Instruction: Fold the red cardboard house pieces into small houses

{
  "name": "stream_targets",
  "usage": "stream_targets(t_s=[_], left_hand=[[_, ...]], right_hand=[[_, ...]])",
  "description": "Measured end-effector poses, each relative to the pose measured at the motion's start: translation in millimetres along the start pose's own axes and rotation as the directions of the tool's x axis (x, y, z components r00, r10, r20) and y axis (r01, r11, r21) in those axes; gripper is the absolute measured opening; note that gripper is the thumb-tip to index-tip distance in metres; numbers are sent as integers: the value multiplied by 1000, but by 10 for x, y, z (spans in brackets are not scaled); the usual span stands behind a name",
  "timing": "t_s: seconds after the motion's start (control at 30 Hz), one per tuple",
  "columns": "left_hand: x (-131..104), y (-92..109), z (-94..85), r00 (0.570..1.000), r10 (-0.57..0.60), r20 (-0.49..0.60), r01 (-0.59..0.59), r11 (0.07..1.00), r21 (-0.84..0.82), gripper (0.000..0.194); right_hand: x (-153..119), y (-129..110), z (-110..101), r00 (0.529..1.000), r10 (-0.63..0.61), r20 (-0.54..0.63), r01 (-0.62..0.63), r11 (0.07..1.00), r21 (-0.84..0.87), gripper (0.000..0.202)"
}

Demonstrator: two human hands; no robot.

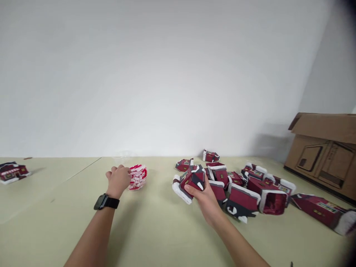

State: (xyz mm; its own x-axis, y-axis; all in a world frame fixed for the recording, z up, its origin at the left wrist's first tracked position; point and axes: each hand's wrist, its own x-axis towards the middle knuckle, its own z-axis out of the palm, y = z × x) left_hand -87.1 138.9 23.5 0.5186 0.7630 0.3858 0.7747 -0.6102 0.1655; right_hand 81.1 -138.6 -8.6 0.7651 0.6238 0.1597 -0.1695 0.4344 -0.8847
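My right hand (207, 202) is closed around a small dark-red house-shaped piece (191, 180) with a dark roof, printed windows and fluffy white trim. It is held just left of a pile of similar pieces. Wearing a black watch, my left hand (119, 181) has curled fingers against a bundle of red-and-white striped pieces (138, 177). The back of that hand hides the fingertips. What the striped pieces are is too unclear to name.
Several more red houses (243, 198) with white edges lie heaped on the pale yellow table (155, 237) at right; one house (13, 172) lies far left. A cardboard box (322, 155) stands at the back right. Behind the table is a white wall (167, 74).
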Motion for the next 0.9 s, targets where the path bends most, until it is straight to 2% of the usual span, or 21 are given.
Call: stream_targets(t_s=[0.1,0.2,0.27,0.3,0.33,0.4,0.47,0.5,0.63,0.7,0.9], left_hand=[[31,-64,84,1000,1,-4,-1,1000,-3,31],[54,16,69,990,29,-136,-35,999,-40,35],[51,138,4,977,51,-209,-85,984,-155,39],[35,222,-35,977,69,-203,-122,958,-261,39],[6,320,-74,982,100,-160,-157,905,-395,39],[-90,541,-138,976,216,-6,-165,728,-666,42],[-222,759,-176,926,356,127,-102,560,-822,47],[-291,854,-188,895,413,169,-73,508,-858,47],[-500,1095,-209,795,553,248,-23,436,-900,40],[-559,1152,-206,771,579,265,2,413,-911,39],[-632,1235,-125,809,544,223,63,297,-953,40]], right_hand=[[36,6,-19,1000,7,18,-7,1000,26,99],[57,-29,-37,998,25,61,-28,998,53,104],[59,-67,-39,995,33,98,-40,997,71,107],[58,-86,-38,993,36,112,-45,996,74,107],[56,-102,-36,992,43,121,-52,996,73,109],[50,-123,-32,989,68,129,-77,995,66,114],[45,-128,-32,986,97,138,-106,993,53,119],[42,-126,-32,984,110,142,-117,992,44,121],[25,-106,-33,973,124,197,-127,992,3,121],[16,-101,-34,966,128,226,-125,992,-28,120],[17,-125,-46,972,108,209,-87,990,-108,128]])
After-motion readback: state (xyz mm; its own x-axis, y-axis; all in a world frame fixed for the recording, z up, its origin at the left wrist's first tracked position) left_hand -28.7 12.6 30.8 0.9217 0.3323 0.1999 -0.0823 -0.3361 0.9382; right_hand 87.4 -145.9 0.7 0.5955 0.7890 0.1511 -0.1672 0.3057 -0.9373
